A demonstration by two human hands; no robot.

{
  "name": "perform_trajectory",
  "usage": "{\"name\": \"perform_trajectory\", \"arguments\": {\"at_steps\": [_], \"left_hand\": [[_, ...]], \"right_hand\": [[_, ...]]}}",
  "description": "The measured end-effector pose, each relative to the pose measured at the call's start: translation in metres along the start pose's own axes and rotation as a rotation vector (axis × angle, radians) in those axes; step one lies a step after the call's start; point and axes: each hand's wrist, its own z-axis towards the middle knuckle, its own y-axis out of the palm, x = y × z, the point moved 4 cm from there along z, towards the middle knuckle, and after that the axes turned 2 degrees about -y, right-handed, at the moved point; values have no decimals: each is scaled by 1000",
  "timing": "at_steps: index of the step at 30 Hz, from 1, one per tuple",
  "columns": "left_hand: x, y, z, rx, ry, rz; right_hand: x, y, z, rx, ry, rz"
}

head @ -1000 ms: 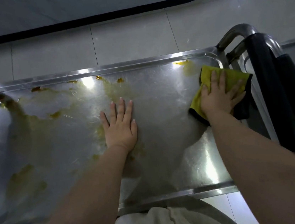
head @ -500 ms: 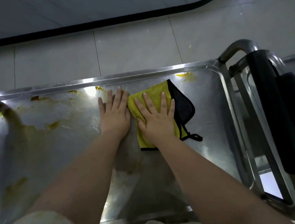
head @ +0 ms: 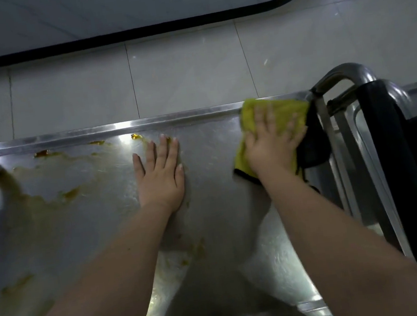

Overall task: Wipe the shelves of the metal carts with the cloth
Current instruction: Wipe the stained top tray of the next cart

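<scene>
While the left hand [head: 161,176] lies flat and empty on the cart shelf [head: 218,183] near centre, the right hand [head: 271,147] presses the yellow cloth [head: 291,110] open-palmed at two o'clock against the far rim; that side looks clean, but stains [head: 37,202] from eight to eleven o'clock remain.

Shelf [head: 213,183]: bare sheet metal, bright and reflective, finely scratched; the left part dulled by a smeared yellow-brown residue [head: 36,200]. Cloth [head: 284,111]: soft napped yellow fabric, black-bound edge. Handle tube [head: 336,74]: polished metal, carrying a matt black grip [head: 391,161]. Floor tiles [head: 187,76]: pale, smooth, semi-gloss.
</scene>
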Motion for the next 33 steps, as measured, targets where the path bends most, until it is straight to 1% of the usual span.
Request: {"name": "perform_trajectory", "arguments": {"at_steps": [4,5,7,8,9,10,12,14,16,20,23,26,28,31,33], "left_hand": [[-1,-3,-2,15,-69,-88],[-2,-4,-2,21,-94,-109],[-1,-5,-4,26,-107,-111],[-1,-5,-3,24,-99,-99],[0,-5,-3,22,-91,-89],[1,-6,-2,19,-85,-82],[1,-6,-1,13,-80,-80],[2,-7,-1,6,-79,-87],[1,-8,0,2,-73,-87],[-17,-15,4,13,-40,-170],[-43,-16,3,33,-40,-137],[-47,-10,0,37,-88,-101],[-45,-7,1,33,-115,-82],[-48,-6,3,38,-115,-91],[-53,-6,2,46,-133,-133]], "right_hand": [[-106,19,-51,-25,-512,-55],[-118,21,-61,-44,-599,-66],[-113,17,-56,-38,-677,-48],[-98,13,-44,-15,-664,-38],[-76,9,-30,4,-609,-36],[-47,5,-14,22,-510,-32],[22,-7,12,52,-238,-10],[74,-17,19,56,-8,19],[87,-18,19,49,67,2],[74,-16,18,48,72,-26],[67,-15,17,31,93,-24],[24,-8,6,15,53,-4],[-31,2,-10,8,-59,5],[-128,22,-54,-16,-354,-21],[-168,31,-82,-50,-516,-27]]}}
